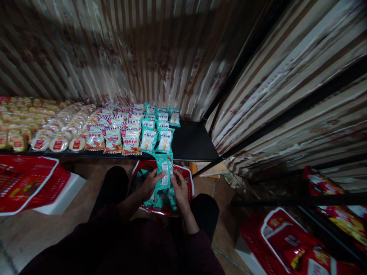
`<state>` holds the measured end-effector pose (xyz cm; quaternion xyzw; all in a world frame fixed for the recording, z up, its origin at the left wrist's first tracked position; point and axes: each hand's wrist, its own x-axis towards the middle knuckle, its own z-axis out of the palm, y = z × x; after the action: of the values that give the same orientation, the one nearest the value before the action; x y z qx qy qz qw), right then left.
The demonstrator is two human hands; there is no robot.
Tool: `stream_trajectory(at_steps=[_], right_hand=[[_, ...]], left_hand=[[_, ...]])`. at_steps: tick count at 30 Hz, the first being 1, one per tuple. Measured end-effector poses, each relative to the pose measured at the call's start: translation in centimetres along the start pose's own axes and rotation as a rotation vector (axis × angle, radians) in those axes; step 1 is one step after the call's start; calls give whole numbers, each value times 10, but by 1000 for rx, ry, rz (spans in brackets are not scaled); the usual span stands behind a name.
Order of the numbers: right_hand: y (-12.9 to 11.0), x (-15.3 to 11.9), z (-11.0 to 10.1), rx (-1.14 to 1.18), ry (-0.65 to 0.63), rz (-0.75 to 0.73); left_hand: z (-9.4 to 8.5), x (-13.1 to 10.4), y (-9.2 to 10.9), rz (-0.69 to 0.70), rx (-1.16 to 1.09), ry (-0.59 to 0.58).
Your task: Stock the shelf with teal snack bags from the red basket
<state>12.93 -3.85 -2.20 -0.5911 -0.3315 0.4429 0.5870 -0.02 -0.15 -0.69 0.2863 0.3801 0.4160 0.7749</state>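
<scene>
My left hand is closed on a teal snack packet, its thumb lying over the packet's pale back label. My right hand grips the right edge of the teal packets, fingers bent; a second packet seems to sit behind the first. Both hands are above a red shopping basket with a white rim, which stands between my knees and contains more teal packets. Just beyond, on the black shelf, teal-and-white packets stand in two short rows, beside red-and-white snack bags.
Round wrapped cakes and yellow packaged snacks fill the shelf's left part. Another red basket stands at left, and a third at lower right. Dark metal posts slant before the striped curtain.
</scene>
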Motion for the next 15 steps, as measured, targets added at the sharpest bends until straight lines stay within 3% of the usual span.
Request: stream_trajectory(at_steps=[11,15], right_hand=[[-3,3,-2,16,35,-44],[-8,5,-3,15,24,-32]], left_hand=[[20,-5,13,9,65,93],[22,-3,15,10,60,71]])
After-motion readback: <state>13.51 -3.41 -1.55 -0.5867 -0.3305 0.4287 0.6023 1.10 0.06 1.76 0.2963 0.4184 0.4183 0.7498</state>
